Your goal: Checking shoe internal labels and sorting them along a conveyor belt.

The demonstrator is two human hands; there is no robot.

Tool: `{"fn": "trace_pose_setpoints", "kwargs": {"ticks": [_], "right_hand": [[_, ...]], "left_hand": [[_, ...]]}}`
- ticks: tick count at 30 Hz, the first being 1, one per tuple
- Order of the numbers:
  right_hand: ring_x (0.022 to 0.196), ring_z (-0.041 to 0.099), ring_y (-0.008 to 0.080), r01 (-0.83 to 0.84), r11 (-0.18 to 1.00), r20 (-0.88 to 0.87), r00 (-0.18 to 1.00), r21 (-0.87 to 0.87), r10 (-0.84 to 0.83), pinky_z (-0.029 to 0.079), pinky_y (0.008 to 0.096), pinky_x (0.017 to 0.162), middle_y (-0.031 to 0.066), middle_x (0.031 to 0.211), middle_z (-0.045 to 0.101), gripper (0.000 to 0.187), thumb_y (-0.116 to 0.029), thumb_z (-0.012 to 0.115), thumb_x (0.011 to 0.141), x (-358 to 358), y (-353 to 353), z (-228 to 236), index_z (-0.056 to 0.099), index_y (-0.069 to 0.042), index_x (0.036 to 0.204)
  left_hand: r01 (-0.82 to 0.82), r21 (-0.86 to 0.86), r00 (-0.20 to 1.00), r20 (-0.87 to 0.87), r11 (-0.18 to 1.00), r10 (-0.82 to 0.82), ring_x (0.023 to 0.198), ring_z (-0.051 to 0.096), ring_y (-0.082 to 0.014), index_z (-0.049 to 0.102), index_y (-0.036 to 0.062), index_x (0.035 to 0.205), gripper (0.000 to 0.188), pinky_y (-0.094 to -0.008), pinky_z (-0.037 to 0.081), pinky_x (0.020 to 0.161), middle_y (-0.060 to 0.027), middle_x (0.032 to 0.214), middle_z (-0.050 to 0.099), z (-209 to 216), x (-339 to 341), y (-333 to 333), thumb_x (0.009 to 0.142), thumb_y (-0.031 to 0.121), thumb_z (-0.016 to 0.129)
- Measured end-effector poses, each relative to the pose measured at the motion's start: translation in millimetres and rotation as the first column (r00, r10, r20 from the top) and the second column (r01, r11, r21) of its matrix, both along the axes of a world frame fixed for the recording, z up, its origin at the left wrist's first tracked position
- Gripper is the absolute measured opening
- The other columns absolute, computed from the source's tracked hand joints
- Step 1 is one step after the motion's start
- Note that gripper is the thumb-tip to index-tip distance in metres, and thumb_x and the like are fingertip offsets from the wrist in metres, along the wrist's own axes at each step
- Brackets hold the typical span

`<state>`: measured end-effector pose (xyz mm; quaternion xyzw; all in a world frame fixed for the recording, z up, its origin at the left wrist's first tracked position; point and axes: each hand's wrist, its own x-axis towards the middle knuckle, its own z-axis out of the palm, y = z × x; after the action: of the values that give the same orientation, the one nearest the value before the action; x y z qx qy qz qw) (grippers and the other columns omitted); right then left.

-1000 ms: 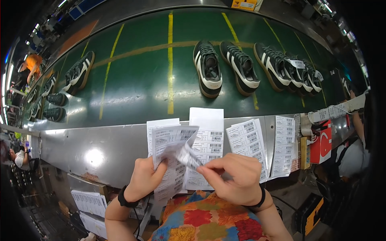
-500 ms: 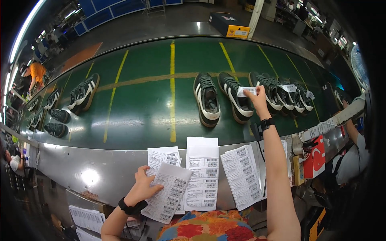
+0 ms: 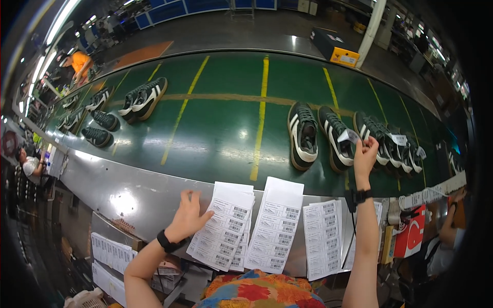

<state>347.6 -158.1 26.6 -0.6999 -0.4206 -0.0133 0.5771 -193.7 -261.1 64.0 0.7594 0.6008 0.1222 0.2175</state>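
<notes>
The right grip (image 3: 365, 156) pinches a small white paper label (image 3: 348, 136) between thumb and finger. The label pokes out left of this grip, over a dark low shoe with white stripes and a brown sole (image 3: 336, 149); I cannot tell if they touch. The label looks thin, light and bent, so it may crease easily. Its back may be sticky, so an edge or corner seems best to hold. The left grip (image 3: 189, 218) is loose, fingers spread, its thumb at the near side of a pile of white printed paper sheets (image 3: 223, 226) on its right. These look floppy and may slide on the shiny silver metal table (image 3: 154, 195) below that grip, so press them flat. The shoe's top is likely soft; its heel, left of the right grip, looks firmer to hold.
</notes>
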Motion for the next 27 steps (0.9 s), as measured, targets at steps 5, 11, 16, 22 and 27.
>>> {"fn": "trace_pose_setpoints", "kwargs": {"ticks": [5,11,16,22,27], "right_hand": [[0.06,0.049,0.0095,-0.405,0.908,0.118,0.902,-0.108,0.416,0.04,0.025,0.053,0.0038,0.077,0.058,0.019,-0.006,0.066,0.089,-88.3,-32.9,29.2,0.059,-0.002,0.106],[0.057,0.053,0.0142,-0.627,0.673,-0.005,0.733,-0.393,0.68,0.043,0.0268,0.053,0.0092,0.08,0.061,0.016,0.0,0.066,0.082,-147.3,-69.6,31.7,0.062,0.002,0.098],[0.063,0.056,0.0112,-0.635,0.614,-0.127,0.736,-0.468,0.665,0.043,0.0247,0.057,0.0067,0.078,0.061,0.014,0.002,0.065,0.081,-157.5,-82.8,21.4,0.062,0.003,0.095],[0.071,0.063,0.018,-0.457,0.561,-0.156,0.851,-0.69,0.501,0.05,0.0298,0.067,0.0118,0.086,0.069,0.02,-0.013,0.066,0.093,-152.8,-90.9,28.5,0.068,-0.002,0.11],[0.08,0.062,0.0171,-0.514,0.488,-0.314,0.844,-0.706,0.435,0.049,0.0298,0.071,0.0114,0.094,0.067,0.016,-0.008,0.062,0.095,-167.7,-96.8,29.8,0.065,0.001,0.108]], "left_hand": [[0.024,0.174,0.979,-0.202,0.984,0.012,0.12,0.042,-0.0616,0.037,-0.0041,0.14,0.08,-0.0557,0.044,0.099,-0.0441,0.143,0.02,31.1,-50.8,80.8,0.079,0.029,0.077],[-0.289,0.166,0.862,-0.383,0.943,0.332,0.128,0.037,-0.0571,0.028,0.0052,0.149,0.094,-0.0586,0.044,0.099,-0.0413,0.151,0.008,-2.4,-111.2,225.2,0.074,0.034,0.077],[-0.531,0.305,0.621,-0.495,0.791,0.608,0.142,0.015,-0.0553,0.017,0.0173,0.155,0.102,-0.0662,0.038,0.1,-0.0354,0.157,-0.001,-8.3,-182.7,316.9,0.073,0.032,0.077],[-0.567,0.397,0.458,-0.576,0.722,0.677,0.148,-0.007,-0.0496,0.064,0.028,0.124,0.067,-0.0801,0.014,0.104,-0.0356,0.158,0.0,23.8,-256.1,385.2,0.065,0.055,0.083],[-0.716,0.078,0.536,-0.574,0.694,0.619,0.149,0.004,-0.046,0.056,0.0265,0.133,0.094,-0.0784,0.004,0.107,-0.0234,0.155,0.032,40.8,-290.8,412.0,0.049,0.049,0.093]]}}
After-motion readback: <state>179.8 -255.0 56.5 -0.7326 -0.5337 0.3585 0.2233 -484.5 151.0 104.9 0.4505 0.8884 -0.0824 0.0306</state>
